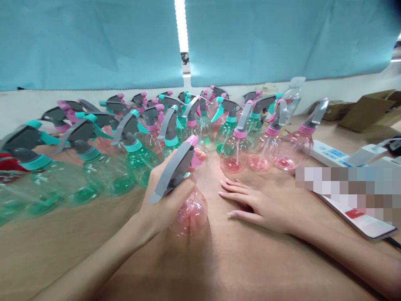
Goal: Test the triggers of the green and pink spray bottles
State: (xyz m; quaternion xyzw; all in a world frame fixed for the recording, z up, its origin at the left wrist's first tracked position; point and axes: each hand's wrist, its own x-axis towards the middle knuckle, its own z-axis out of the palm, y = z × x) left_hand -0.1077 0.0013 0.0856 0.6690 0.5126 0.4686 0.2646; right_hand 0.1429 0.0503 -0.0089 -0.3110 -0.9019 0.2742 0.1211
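My left hand is wrapped round the neck of a clear pink spray bottle with a grey and pink trigger head. The bottle stands at the middle of the table, tilted slightly if at all; its neck is hidden behind my fingers. Flat on the tabletop to the right, my right hand has its fingers stretched out and holds nothing. Just beyond those fingertips stands another pink spray bottle, with two more pink ones beside it. Left of my left hand is a green spray bottle with a turquoise collar.
Several green and pink spray bottles crowd the left and back of the wooden table. A white power strip with a plug lies at the right. Behind are a clear plastic bottle, a cardboard box and a blue curtain.
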